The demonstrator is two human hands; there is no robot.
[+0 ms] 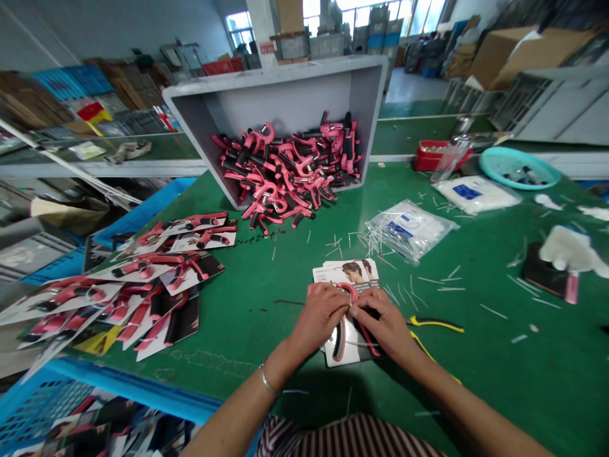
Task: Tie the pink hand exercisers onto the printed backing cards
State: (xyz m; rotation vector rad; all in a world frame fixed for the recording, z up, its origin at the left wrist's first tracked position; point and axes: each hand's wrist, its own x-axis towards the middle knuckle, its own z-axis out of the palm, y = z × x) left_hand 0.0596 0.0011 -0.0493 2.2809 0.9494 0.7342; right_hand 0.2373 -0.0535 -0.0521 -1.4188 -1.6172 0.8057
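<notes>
A pink-and-black hand grip exerciser (339, 339) lies on a printed cardboard backing card (349, 355), its handles spread toward me. My left hand (321, 314) is closed over the upper left of the card. From the other side, my right hand (380, 317) is closed too, and the fingertips of both hands meet just below the pink top. A small white piece, apparently a cable tie (351, 304), shows between them; its full shape is hidden. More cards lie beneath. Yellow-handled pliers (440, 324) rest partly behind my right forearm.
A grey crate (280, 73) tipped on its side spills hand grips. Carded hand grips (147, 266) pile up at left, above a blue basket (33, 406). To the right lie loose cable ties (451, 289), a plastic bag of ties (412, 228), a glove (571, 247) and a turquoise dish (518, 168).
</notes>
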